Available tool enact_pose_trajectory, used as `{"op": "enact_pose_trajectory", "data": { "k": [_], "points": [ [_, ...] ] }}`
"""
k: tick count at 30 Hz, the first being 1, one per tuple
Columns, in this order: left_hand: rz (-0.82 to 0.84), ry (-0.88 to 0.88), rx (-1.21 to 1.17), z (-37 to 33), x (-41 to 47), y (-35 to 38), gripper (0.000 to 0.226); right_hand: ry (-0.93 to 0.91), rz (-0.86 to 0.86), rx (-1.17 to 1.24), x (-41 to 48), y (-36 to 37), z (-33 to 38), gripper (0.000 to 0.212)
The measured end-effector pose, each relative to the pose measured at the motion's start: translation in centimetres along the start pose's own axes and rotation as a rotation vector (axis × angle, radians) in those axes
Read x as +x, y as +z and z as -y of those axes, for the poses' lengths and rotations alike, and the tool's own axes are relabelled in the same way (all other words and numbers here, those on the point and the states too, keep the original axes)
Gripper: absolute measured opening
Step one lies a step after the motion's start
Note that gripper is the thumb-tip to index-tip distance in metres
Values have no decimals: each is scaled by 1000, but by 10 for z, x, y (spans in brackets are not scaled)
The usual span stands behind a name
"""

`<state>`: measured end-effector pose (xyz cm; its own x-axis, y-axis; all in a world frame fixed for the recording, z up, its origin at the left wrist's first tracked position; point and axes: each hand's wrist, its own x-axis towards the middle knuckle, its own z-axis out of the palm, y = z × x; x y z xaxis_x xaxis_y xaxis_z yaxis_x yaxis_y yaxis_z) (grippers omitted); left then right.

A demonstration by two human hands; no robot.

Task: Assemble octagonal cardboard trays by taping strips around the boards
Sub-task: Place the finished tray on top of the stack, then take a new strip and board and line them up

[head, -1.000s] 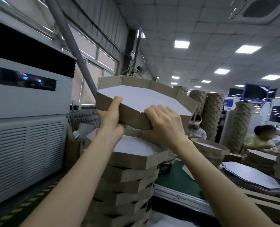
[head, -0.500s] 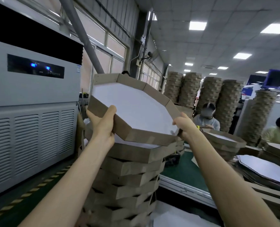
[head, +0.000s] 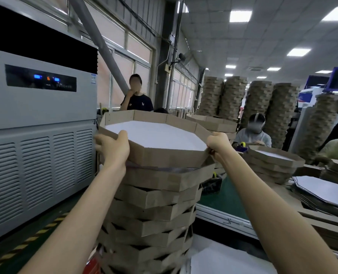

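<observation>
An octagonal cardboard tray (head: 156,135) with a white floor and brown walls sits on top of a tall stack of like trays (head: 150,210) in front of me. My left hand (head: 112,147) grips its left wall, thumb over the rim. My right hand (head: 217,145) grips the right corner of the wall, fingers curled round the edge. The tray lies nearly level on the stack.
A large grey air-conditioning cabinet (head: 39,151) stands close on the left. A green-topped table (head: 223,198) lies to the right with a shorter tray stack (head: 272,165) and flat white boards (head: 322,192). Tall tray columns (head: 259,103) and several people are behind.
The tray has come down from a raised tilt to lie level on the stack. My right hand has slid from the front wall to the right corner.
</observation>
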<state>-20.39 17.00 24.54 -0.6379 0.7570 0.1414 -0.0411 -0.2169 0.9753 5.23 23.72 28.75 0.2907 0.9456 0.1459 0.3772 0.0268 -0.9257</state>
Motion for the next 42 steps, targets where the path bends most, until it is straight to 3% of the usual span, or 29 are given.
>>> {"op": "enact_pose_trajectory", "data": {
  "k": [3, 6, 8, 9, 12, 15, 19, 21, 24, 31, 34, 38, 42],
  "points": [
    [-85, 371, 434, 2, -7, -2, 65, 3, -12, 22, 6, 4, -6, 47],
    [188, 761, 512, -2, -26, -6, 55, 7, -24, 1, 10, 7, -9, 40],
    [379, 950, 638, -4, -40, -8, 53, -12, -27, -24, 10, 7, -4, 29],
    [399, 1005, 683, -4, -44, -8, 48, -26, -38, -35, 10, 6, -1, 25],
    [393, 997, 594, -3, -46, -4, 29, -49, -53, -53, 11, -3, 2, 21],
    [438, 973, 591, -5, -43, -1, 27, -32, -78, -72, 9, -10, -1, 20],
    [520, 918, 744, -8, -38, -3, 27, 32, -21, -27, -1, -11, -18, 54],
    [525, 898, 848, -11, -38, -4, 27, 26, -3, 45, -7, -11, -23, 61],
    [491, 945, 898, -16, -42, -2, 27, -10, 4, 46, -12, -12, -21, 51],
    [442, 1162, 708, -26, -66, 9, 18, -176, -69, -15, -33, -22, -15, 36],
    [589, 1129, 502, -35, -90, 14, 10, -261, -206, 16, -48, -37, -17, 31],
    [911, 873, 111, -27, -139, 13, 5, -320, -331, 122, -83, -66, -31, 27],
    [1122, 652, -33, 14, -184, 19, 5, -233, -429, 217, -121, -93, -74, 28]
  ]
}}
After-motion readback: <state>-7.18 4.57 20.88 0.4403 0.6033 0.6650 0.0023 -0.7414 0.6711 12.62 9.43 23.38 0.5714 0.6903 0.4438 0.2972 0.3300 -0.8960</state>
